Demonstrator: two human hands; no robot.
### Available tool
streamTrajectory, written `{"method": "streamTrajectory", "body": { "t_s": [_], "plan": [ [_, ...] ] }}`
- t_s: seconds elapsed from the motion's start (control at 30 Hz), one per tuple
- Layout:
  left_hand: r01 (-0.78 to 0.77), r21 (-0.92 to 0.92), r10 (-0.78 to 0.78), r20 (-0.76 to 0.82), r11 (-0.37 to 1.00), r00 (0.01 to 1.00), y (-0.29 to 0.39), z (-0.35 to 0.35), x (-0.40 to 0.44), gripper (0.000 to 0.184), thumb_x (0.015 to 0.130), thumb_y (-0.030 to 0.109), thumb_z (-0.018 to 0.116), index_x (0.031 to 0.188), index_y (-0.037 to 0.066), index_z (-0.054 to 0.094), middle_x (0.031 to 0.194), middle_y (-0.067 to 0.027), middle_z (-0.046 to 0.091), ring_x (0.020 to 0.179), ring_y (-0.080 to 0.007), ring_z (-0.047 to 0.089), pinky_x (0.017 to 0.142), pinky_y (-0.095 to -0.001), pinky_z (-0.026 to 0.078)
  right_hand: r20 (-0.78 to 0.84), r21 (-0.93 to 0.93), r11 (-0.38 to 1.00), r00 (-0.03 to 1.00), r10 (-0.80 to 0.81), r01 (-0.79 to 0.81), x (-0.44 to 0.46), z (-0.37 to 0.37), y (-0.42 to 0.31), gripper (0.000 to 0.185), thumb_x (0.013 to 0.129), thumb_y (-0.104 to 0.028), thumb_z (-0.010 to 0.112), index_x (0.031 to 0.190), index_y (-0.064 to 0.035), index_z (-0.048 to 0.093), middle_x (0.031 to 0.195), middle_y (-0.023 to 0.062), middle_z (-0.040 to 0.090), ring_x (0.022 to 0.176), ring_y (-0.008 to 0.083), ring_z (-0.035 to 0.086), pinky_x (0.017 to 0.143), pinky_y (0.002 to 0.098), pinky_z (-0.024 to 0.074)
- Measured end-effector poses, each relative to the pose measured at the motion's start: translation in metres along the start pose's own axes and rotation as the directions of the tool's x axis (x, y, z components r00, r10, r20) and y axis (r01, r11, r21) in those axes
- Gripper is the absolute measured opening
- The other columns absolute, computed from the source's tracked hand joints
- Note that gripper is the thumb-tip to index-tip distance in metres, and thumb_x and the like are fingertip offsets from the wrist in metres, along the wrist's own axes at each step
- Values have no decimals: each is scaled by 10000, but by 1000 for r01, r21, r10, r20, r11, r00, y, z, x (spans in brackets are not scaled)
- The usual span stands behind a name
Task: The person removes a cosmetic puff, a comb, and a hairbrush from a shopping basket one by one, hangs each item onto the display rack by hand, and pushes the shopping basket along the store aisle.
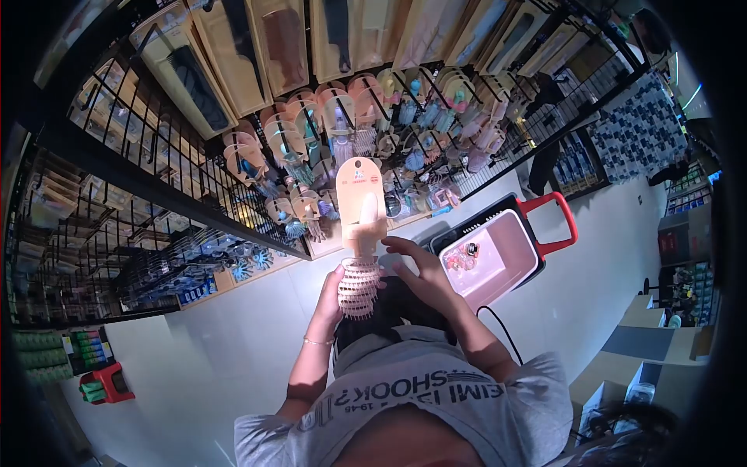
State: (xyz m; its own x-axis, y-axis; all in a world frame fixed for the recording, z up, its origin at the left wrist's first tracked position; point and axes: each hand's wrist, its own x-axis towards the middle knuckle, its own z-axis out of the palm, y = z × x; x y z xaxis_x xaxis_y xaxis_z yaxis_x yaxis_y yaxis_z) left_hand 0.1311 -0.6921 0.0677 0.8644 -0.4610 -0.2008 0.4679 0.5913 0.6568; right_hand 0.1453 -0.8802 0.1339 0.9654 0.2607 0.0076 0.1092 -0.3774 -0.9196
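Observation:
A pink vented hairbrush (pixel 359 289) on a peach-coloured backing card (pixel 359 191) is upright in front of my body, its bristle end down. My left hand (pixel 333 292) is closed on the bristle end from the left side. The brush hides part of those fingers. My right hand (pixel 420 272) is just to the right of the brush, its fingers apart and bent toward the card. Whether its fingertips touch the card is hard to tell.
A black shopping basket (pixel 489 261) with a red handle (pixel 574 222) stands on the floor at my right, small items inside. Ahead, a wire rack holds carded brushes (pixel 338 117) and combs (pixel 284 48). More racks line the left. Cardboard boxes (pixel 646 342) are at lower right.

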Motion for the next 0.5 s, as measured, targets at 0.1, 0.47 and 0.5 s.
{"method": "streamTrajectory", "body": {
  "t_s": [0.1, 0.47, 0.5],
  "plan": [
    [74, 12, -75, 39, 997, 996, 3, 10, 13, 588, 907, 429, 247, 1225, -39, 406, 1074, -220, 566, 910, -282, 599, 801, -354, 477, -45, 126, 992, 999, 26, -20, 18, -4, 9, 316, 869, -154, 502, 1143, 0, 487, 1041, 112, 587, 1007, 191, 546, 881, 315, 398],
    [179, 19, -179, -4, 984, 984, -25, 21, 96, 550, 924, 407, 241, 1245, -16, 386, 1162, -186, 525, 1005, -262, 554, 867, -354, 439, -16, 519, 827, 965, 261, -215, 91, -44, 74, 179, 871, -131, 516, 987, -1, 557, 912, 28, 591, 872, 68, 518, 788, 230, 391],
    [174, -12, -174, -63, 985, 983, -28, 21, 106, 546, 924, 401, 255, 1243, -24, 381, 1168, -187, 521, 1015, -265, 550, 880, -360, 433, -7, 532, 821, 969, 247, -206, 99, -44, 86, 169, 868, -123, 519, 976, 1, 558, 905, 28, 592, 856, 64, 520, 775, 221, 392]
  ]
}}
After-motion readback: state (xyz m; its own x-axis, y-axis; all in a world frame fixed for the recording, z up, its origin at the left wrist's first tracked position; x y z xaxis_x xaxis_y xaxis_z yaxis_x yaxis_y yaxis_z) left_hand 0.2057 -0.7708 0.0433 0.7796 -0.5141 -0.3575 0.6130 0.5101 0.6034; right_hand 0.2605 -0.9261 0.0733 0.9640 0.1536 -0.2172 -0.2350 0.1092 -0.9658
